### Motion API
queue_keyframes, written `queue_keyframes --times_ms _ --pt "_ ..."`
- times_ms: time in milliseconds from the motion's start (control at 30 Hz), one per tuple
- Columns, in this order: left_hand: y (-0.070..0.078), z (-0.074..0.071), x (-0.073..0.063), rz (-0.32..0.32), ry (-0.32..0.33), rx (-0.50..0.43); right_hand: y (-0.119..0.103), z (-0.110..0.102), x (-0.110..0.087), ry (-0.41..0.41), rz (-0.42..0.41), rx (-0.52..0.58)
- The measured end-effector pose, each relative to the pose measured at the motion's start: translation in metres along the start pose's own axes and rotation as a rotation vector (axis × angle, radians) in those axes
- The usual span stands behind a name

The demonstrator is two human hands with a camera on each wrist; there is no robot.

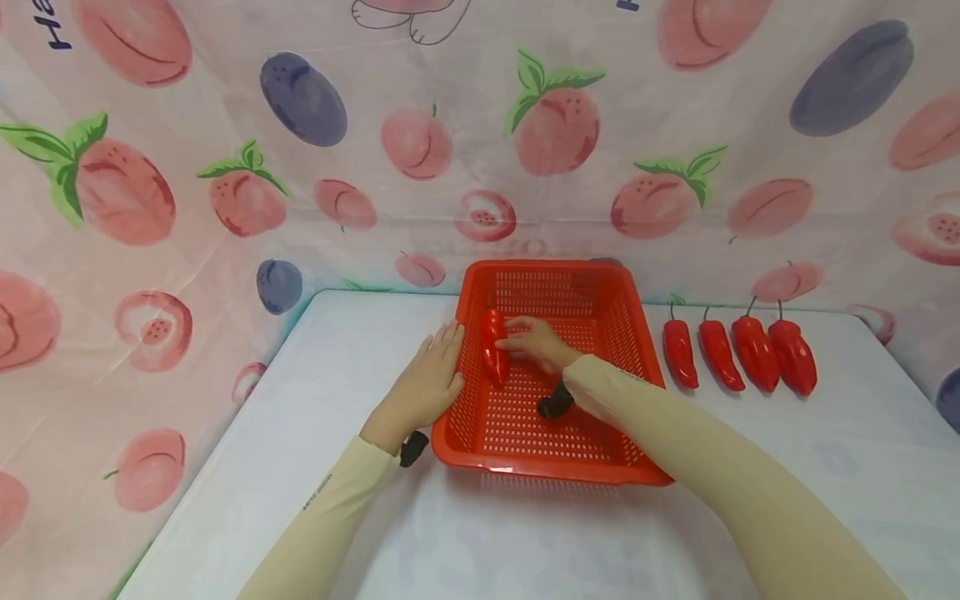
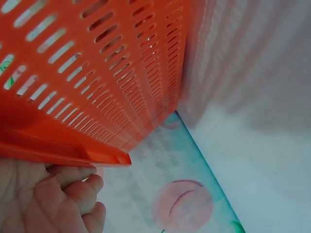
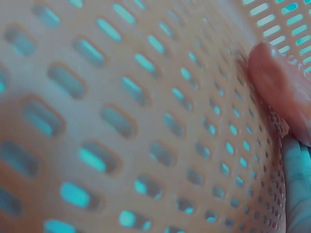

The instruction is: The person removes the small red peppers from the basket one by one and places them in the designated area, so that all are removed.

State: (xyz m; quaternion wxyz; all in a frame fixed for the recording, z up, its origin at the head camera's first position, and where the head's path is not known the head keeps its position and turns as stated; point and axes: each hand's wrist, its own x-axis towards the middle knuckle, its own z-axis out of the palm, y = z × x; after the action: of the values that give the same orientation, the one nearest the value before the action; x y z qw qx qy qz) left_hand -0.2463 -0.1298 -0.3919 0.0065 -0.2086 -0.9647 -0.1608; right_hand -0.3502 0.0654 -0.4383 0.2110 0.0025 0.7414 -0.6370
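Inside the red plastic basket (image 1: 551, 473), a glossy red chili pepper (image 1: 492, 333) lies lengthwise along the left wall, its stem toward the back. My right hand (image 1: 536, 342) reaches in from the right, extended fingers touching the pepper's side. In the right wrist view, a rounded reddish end of the pepper (image 3: 269, 70) shows beside the fingers (image 3: 297, 179), near the perforated basket surface. On the outer left side, my left hand (image 1: 423, 379) rests against the rim with fingers extended. The left wrist view shows its fingers (image 2: 80, 194) right by the basket's rim (image 2: 63, 158).
Several red peppers (image 1: 742, 350) with thin stems stand in a row on the white table (image 1: 825, 467), right of the basket. A peach-print cloth (image 1: 480, 167) covers the wall behind and at left. Dark wrist cameras (image 1: 557, 402) sit under both wrists.
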Motion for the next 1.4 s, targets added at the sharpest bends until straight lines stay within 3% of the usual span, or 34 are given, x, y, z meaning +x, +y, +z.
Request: queue_keyframes --times_ms 533,967,1400 --pt "-0.001 -0.003 0.001 0.013 0.003 0.01 -0.006 0.003 0.003 0.012 -0.026 0.053" --pt "0.0 -0.001 0.0 0.015 0.006 0.004 -0.017 0.001 -0.002 0.023 -0.115 0.027" --pt "-0.002 0.003 -0.001 0.005 0.006 -0.007 -0.04 -0.018 -0.006 0.045 -0.177 0.094"
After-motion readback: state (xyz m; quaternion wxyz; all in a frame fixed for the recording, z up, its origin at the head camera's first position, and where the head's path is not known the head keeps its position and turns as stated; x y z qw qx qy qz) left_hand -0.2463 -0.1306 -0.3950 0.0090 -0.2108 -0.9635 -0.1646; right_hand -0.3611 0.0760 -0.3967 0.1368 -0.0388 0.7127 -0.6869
